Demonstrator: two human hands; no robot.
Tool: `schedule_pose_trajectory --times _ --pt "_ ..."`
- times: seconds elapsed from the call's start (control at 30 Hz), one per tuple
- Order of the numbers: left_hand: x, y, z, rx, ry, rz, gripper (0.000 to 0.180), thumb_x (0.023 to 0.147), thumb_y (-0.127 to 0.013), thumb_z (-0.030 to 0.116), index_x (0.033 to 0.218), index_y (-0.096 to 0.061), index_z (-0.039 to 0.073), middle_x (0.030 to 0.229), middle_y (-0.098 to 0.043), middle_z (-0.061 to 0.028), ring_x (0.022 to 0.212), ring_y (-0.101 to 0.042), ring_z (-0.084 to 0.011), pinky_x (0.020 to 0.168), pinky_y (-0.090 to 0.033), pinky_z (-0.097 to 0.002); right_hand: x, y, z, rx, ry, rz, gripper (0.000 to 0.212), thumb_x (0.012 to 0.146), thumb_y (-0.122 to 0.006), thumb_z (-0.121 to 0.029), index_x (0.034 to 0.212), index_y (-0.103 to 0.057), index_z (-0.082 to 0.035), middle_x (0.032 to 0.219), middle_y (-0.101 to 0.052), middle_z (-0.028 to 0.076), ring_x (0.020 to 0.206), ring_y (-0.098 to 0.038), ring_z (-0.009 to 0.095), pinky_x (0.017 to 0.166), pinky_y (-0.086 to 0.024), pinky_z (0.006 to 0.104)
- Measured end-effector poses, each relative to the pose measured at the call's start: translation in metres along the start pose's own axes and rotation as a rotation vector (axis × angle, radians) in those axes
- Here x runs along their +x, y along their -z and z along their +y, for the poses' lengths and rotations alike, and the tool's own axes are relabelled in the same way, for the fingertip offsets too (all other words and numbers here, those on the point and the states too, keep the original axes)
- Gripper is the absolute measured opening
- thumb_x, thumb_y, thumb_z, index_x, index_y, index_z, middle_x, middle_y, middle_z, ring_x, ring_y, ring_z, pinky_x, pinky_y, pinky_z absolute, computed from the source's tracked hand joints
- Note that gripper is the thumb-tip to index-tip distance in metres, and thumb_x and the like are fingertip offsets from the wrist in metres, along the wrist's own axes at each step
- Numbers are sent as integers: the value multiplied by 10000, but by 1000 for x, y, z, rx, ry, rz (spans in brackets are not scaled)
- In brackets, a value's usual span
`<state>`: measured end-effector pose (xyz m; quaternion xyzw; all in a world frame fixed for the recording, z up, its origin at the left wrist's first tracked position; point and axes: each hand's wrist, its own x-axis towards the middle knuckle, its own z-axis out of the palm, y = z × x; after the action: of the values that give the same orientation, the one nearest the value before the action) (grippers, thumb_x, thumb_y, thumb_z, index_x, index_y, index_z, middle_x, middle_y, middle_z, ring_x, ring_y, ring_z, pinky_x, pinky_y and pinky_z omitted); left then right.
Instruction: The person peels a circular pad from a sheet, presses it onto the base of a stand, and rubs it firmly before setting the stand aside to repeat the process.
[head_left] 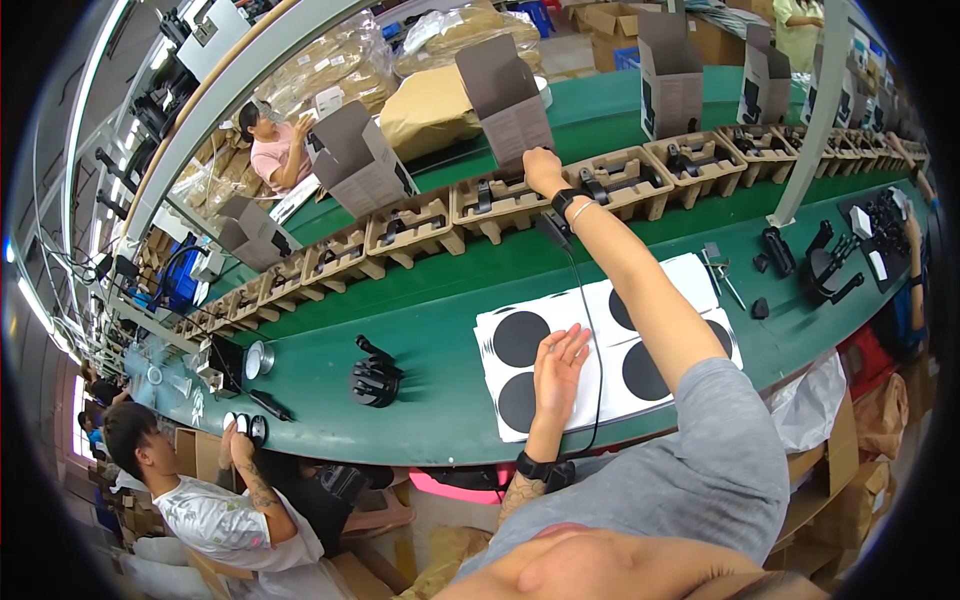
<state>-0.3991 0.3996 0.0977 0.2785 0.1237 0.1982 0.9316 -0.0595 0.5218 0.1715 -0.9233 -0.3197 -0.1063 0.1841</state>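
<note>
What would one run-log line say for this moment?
left hand: flat on white sheets with black circles | right hand: reaching to pulp tray on green conveyor | grip unclear

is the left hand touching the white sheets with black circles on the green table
Touching: the head view shows the left hand lying flat on the white sheets with black circles, fingers spread.

Bright, even overhead light, sharp centre, strong fisheye bending and dark corners.

Open grey-brown cartons (pixel 508 95) stand upright along the far side of the green tabletop (pixel 430 330), above brown pulp trays (pixel 500 205); near, white sheets (pixel 600 350) (big black discs printed) lie stacked.
</note>
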Motion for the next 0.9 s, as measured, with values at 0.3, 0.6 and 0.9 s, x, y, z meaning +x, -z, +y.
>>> schedule_pose_trajectory --times 0.3,0.6,0.9 --pt "6 13 10 57 -18 -46 221 942 -421 106 1150 -451 39 1323 -472 -200 1243 -477 -329 1009 -404 -386 -19 11 4 -48 214 4 91 725 -625 13 798 -677 27 857 -654 240 855 -650 381 725 -546 430" --pt "9 26 16 60 -21 -79 217 942 -447 128 1138 -457 35 1330 -467 -187 1257 -462 -322 1018 -391 -378 -52 15 18 -68 239 58 98 760 -652 -40 794 -663 51 833 -652 237 839 -649 392 728 -540 446" --pt "-25 48 102 518 -437 47 240 880 -545 115 1103 -517 29 1237 -530 -170 1105 -557 -336 940 -445 -397 -56 6 35 -115 204 119 131 730 -657 -13 853 -666 30 1069 -536 185 1072 -426 374 867 -453 467"
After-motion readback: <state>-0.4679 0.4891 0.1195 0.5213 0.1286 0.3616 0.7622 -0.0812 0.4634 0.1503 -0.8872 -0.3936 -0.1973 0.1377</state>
